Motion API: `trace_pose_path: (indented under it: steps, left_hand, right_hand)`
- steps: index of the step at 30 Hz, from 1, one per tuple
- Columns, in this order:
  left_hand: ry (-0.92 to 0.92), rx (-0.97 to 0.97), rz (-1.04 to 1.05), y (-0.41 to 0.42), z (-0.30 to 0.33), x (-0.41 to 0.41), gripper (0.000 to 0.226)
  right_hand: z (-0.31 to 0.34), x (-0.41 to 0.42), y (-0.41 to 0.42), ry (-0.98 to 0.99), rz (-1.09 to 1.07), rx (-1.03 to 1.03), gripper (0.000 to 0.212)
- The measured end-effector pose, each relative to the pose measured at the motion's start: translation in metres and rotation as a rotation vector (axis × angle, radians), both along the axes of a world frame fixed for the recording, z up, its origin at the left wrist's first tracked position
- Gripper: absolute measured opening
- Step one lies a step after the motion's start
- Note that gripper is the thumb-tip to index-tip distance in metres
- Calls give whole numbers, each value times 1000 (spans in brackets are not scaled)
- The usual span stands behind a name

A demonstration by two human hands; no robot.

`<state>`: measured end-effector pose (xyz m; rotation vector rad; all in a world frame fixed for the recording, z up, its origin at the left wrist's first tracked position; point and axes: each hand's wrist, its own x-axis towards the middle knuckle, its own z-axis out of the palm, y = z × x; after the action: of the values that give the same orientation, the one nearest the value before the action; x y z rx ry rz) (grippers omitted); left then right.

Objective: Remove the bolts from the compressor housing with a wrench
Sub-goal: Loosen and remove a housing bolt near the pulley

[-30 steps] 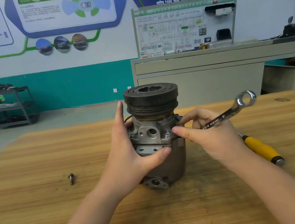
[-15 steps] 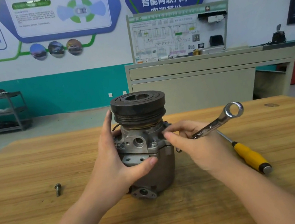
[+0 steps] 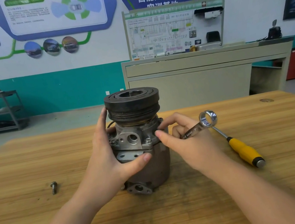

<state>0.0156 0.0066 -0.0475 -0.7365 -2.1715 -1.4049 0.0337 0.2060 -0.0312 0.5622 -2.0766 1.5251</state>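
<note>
Two bare hands work at the compressor housing (image 3: 145,151), which stands upright on the wooden table (image 3: 43,217) at the centre of the frame, its dark pulley (image 3: 132,102) on top. On the left of the housing, the left hand (image 3: 107,157) grips the body, thumb curled across the front below the flange and the other fingers wrapped out of sight behind it. At the right, the right hand (image 3: 187,142) pinches with thumb and forefinger at the flange edge; whatever sits between those fingertips is hidden by them, so a bolt there cannot be made out. That hand's lower fingers are curled round the wrench (image 3: 199,125), whose ring end juts up and to the right while the rest of its shank is covered by the palm. One bolt head (image 3: 148,140) shows on the front of the flange. A loose bolt (image 3: 54,187) lies on the table at lower left. Right of the hands lies a yellow-handled screwdriver (image 3: 244,151), its tip hidden behind the wrench.
</note>
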Motion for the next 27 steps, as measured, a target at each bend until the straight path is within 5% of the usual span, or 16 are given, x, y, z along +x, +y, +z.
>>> trace_pose_path:
  steps: [12,16,21,27]
  left_hand:
    - [-10,-9,13,0,1,1,115]
    - [-3,-18,18,0,1,1,114]
    - [-11,-16,15,2,1,2,114]
    - [-18,-18,13,1,1,3,116]
  right_hand:
    - [-1,2,1,37,-17,35,21]
    - [0,2,1,39,-32,-23,5]
    - [0,0,2,72,-22,30,21]
    - [-2,0,1,98,-58,74,10]
